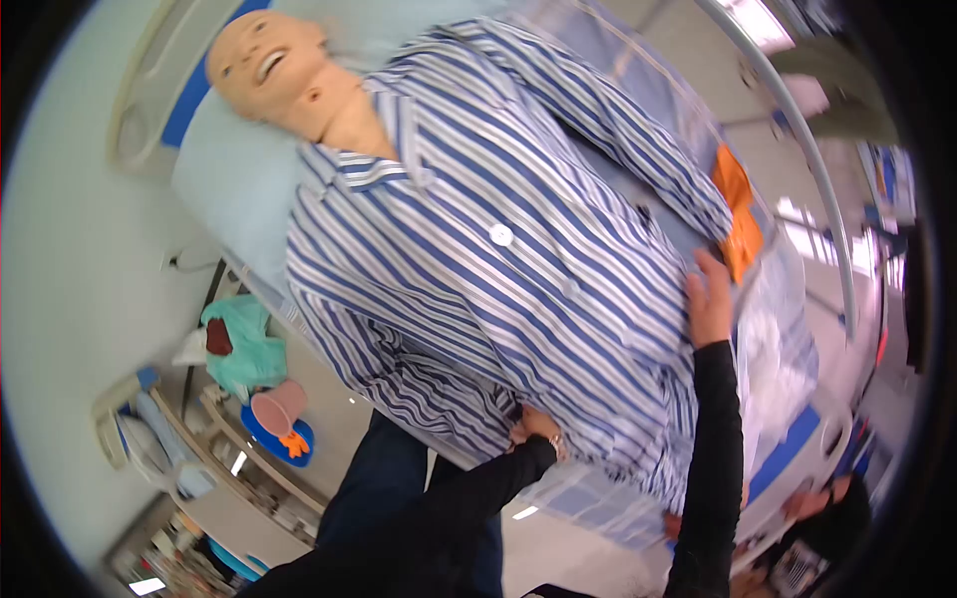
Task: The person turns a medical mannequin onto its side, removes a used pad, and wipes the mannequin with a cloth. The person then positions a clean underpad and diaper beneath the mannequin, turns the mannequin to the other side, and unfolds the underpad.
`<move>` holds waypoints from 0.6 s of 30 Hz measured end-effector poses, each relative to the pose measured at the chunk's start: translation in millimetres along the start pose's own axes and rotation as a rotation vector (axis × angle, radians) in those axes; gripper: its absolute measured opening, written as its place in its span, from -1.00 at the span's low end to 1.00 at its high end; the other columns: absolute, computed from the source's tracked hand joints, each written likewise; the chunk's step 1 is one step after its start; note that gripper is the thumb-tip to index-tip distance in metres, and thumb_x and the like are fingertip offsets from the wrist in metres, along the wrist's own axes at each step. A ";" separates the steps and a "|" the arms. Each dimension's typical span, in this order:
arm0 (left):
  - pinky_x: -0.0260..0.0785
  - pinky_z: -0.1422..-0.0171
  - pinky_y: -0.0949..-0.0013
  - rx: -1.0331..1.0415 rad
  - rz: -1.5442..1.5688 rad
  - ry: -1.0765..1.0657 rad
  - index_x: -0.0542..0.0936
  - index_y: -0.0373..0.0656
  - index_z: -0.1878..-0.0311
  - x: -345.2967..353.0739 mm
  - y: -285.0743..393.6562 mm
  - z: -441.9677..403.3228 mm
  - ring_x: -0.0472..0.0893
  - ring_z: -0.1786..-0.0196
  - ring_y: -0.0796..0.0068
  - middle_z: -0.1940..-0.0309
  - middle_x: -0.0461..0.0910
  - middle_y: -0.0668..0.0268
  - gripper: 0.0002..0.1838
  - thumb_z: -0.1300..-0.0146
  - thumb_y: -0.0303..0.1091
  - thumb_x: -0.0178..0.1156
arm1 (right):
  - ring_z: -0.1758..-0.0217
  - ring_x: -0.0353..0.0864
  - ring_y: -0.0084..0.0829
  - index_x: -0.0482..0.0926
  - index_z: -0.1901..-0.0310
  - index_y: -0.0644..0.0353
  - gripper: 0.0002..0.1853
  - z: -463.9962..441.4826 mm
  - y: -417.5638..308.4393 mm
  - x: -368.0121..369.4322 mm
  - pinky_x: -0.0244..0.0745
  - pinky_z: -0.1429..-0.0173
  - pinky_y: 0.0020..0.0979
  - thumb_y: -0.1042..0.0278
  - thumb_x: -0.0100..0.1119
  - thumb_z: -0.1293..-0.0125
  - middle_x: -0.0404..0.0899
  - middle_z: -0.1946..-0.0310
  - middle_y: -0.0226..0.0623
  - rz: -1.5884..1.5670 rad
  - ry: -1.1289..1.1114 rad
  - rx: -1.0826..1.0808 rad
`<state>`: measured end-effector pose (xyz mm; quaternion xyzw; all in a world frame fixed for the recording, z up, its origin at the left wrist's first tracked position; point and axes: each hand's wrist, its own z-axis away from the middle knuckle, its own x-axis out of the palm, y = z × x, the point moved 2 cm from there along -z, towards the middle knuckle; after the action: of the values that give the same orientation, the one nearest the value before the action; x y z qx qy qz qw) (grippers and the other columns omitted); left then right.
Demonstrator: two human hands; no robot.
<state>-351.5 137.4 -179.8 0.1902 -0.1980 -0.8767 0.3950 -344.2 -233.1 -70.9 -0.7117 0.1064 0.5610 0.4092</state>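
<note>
A manikin (267,62) lies on its back on a bed, dressed in a blue-and-white striped pajama top (478,219) and matching striped trousers (638,439). My left hand (539,427), with a bracelet at the wrist, is at the near sleeve's cuff and the lower edge of the top. Its fingers are curled and partly hidden; what they hold is unclear. Along the far side of the top, near its hem, my right hand (710,304) has its fingers apart and touches or nearly touches the fabric. An orange cloth-like piece (736,209) lies by the far sleeve's cuff.
A pale blue pillow (234,174) supports the manikin's head. A curved metal rail (812,159) runs beyond the bed. A pink bucket (279,407) and blue basin (261,431) stand on the floor, left. Another person's hand (805,503) is near the bed's foot end.
</note>
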 end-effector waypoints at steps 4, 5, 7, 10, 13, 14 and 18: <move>0.33 0.03 0.16 0.031 -0.175 -0.282 0.50 -0.29 0.20 -16.3 32.4 -3.5 0.52 0.14 0.23 0.20 0.53 0.05 -0.74 -0.22 -0.25 0.11 | -0.10 0.45 -0.04 0.49 -0.11 0.17 -0.62 54.8 43.4 -18.3 0.34 -0.18 -0.16 0.13 -0.08 -0.41 0.51 -0.01 -0.08 0.348 -0.087 0.178; 0.33 0.06 0.16 0.022 -0.230 -0.369 0.51 -0.29 0.22 -21.7 39.3 -3.5 0.52 0.16 0.23 0.22 0.53 0.05 -0.75 -0.21 -0.26 0.13 | -0.10 0.45 -0.04 0.49 -0.09 0.20 -0.63 71.1 59.1 -30.3 0.34 -0.17 -0.16 0.14 -0.06 -0.41 0.51 0.00 -0.08 0.401 -0.010 0.249; 0.35 0.10 0.17 0.158 -0.377 -0.407 0.52 -0.30 0.27 -53.3 53.3 4.8 0.53 0.20 0.25 0.27 0.54 0.05 -0.76 -0.18 -0.28 0.16 | -0.07 0.47 -0.03 0.48 -0.07 0.25 -0.66 120.0 34.3 -67.8 0.36 -0.14 -0.19 0.22 0.01 -0.39 0.51 0.01 -0.05 0.201 0.213 0.299; 0.35 0.07 0.25 0.517 -0.344 -0.091 0.47 -0.29 0.18 -102.9 69.6 4.2 0.52 0.22 0.26 0.28 0.48 0.13 -0.75 -0.17 -0.35 0.23 | 0.18 0.56 -0.31 0.54 0.13 0.34 -0.77 247.3 5.0 -91.9 0.41 0.04 -0.37 0.33 0.00 -0.43 0.58 0.25 -0.13 -0.059 0.533 0.573; 0.33 0.00 0.20 0.454 -0.388 -0.263 0.44 -0.30 0.15 -88.2 101.9 46.2 0.50 0.15 0.18 0.24 0.46 0.10 -0.73 -0.17 -0.37 0.24 | 0.28 0.54 -0.44 0.55 0.25 0.30 -0.60 431.9 12.2 -57.1 0.41 0.18 -0.45 0.04 0.04 -0.42 0.57 0.39 -0.29 -0.319 0.653 1.225; 0.33 -0.03 0.18 0.490 -0.439 -0.335 0.43 -0.30 0.13 -73.2 110.5 59.7 0.50 0.13 0.14 0.23 0.46 0.08 -0.72 -0.17 -0.37 0.24 | 0.27 0.55 -0.41 0.53 0.21 0.31 -0.52 490.3 16.6 -31.3 0.43 0.17 -0.42 -0.08 0.07 -0.37 0.56 0.37 -0.26 -0.596 0.750 1.471; 0.34 -0.05 0.16 1.031 -0.693 -0.656 0.43 -0.31 0.10 8.5 128.9 126.2 0.48 0.08 0.05 0.17 0.45 0.04 -0.67 -0.11 -0.42 0.28 | 0.28 0.59 -0.30 0.47 0.08 0.35 -0.25 557.9 21.0 31.5 0.51 0.26 -0.35 -0.36 0.21 -0.15 0.53 0.23 -0.13 -1.250 1.128 1.864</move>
<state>-339.0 77.1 -10.0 0.1309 -0.6255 -0.7585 -0.1280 -743.0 154.6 -128.5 -0.2217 0.2666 -0.3987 0.8490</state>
